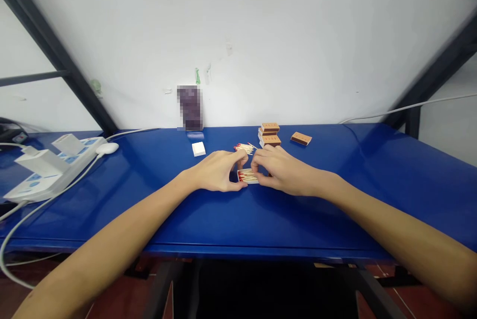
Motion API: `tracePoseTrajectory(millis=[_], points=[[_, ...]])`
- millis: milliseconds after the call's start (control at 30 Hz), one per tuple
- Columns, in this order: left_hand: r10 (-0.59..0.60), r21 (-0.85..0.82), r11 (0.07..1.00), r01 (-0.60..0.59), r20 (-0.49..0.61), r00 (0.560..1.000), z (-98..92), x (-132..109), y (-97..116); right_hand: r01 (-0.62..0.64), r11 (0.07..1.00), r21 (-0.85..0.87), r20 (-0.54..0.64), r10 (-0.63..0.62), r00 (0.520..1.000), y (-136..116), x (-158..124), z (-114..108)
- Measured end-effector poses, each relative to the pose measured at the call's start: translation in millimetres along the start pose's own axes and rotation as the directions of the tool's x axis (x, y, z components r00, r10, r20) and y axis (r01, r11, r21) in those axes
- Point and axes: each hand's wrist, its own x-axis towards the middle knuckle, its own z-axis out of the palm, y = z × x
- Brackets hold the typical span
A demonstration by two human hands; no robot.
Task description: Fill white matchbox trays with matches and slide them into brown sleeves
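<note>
A white matchbox tray (254, 182) lies on the blue table, filled with red-headed matches (246, 175). My left hand (219, 171) closes on the tray's left end, thumb along the near side and fingers at the far side. At the right end my right hand (285, 170) has its fingers curled together against the tray. A small brown patch shows behind those fingers; what they pinch is hidden. Just beyond the tray sits a loose pile of matches (245, 148). Behind my right hand stands a stack of matchboxes (270, 132), partly covered by it.
A single matchbox (301, 138) lies to the right of the stack. On the left are a small white block (198, 148) and a power strip (63, 175) with plugs and white cables. A blurred dark panel (191, 108) leans against the white wall (298, 50).
</note>
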Motion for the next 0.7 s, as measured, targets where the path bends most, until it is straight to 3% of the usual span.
tracePoseTrajectory(millis=[133,300,433,567,633,700], points=[[0.029,0.013,0.999,-0.029,-0.006,1.0,2.8,0,1,-0.011,1.0,-0.001,-0.012,0.011,1.0,1,1,6],[0.014,-0.03,0.999,-0.014,-0.003,1.0,2.1,0,-9,-0.059,0.998,-0.002,-0.057,0.059,0.997,3,-2,-3],[-0.037,-0.053,0.998,0.035,-0.042,0.998,1.8,0,-19,-0.207,0.975,-0.084,-0.068,0.201,0.977,8,-9,-17],[-0.024,-0.033,0.999,0.024,-0.015,1.0,0.5,0,-18,-0.368,0.93,0.017,0.168,0.36,0.918,12,-17,-30],[-0.016,-0.007,1.0,0.016,-0.004,1.0,0.0,0,-16,-0.398,0.915,0.064,0.28,0.367,0.887,13,-19,-33],[-0.008,0.03,0.999,0.009,-0.011,1.0,-0.3,1,-16,-0.386,0.918,0.092,0.318,0.34,0.885,14,-20,-33]])
